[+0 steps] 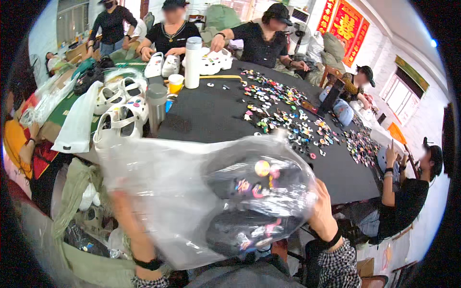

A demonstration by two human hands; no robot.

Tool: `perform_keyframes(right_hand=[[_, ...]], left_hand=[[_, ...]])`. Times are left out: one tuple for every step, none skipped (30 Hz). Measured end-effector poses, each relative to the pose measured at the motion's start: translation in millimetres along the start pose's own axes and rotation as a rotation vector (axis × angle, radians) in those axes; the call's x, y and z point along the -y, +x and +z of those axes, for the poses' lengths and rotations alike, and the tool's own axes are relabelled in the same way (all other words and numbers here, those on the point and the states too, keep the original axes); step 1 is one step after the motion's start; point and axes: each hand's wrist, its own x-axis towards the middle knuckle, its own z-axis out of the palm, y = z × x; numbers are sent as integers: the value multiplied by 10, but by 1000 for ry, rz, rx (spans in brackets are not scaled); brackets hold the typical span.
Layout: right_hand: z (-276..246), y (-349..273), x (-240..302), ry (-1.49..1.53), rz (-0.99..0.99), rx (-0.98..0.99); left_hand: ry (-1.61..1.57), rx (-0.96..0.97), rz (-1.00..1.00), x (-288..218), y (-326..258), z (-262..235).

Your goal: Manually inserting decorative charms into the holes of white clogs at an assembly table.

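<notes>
A clear plastic bag (158, 177) is stretched in front of me above the near side of the dark table. Inside its right part lies a pair of black clogs (225, 175) with colourful charms on them. My right hand (322, 206) is closed on the bag's right end, beside the clogs. At the bag's left side is my left hand (124, 204); the film covers it and motion smears it, so its fingers cannot be made out. Beyond the bag, several small colourful shoe charms (288, 103) lie spread over the black table top (192, 113).
White clogs (122, 120) and a grey tumbler (156, 108) stand at the left. Farther back are a white bottle (193, 62) and a yellow cup (176, 84). Several people sit or stand around the table; one handles a white clog (211, 62). Bagged clogs (89, 240) lie low at the left.
</notes>
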Motion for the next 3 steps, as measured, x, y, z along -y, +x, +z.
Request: perform_keyframes(right_hand=[[-6, 30, -97, -27, -18, 91], [6, 15, -179, -31, 29, 54], [-29, 7, -211, -19, 59, 69]], left_hand=[[-335, -117, -102, -54, 38, -92], [-675, -226, -214, -300, 103, -138], [-679, -212, -219, -292, 119, -88]])
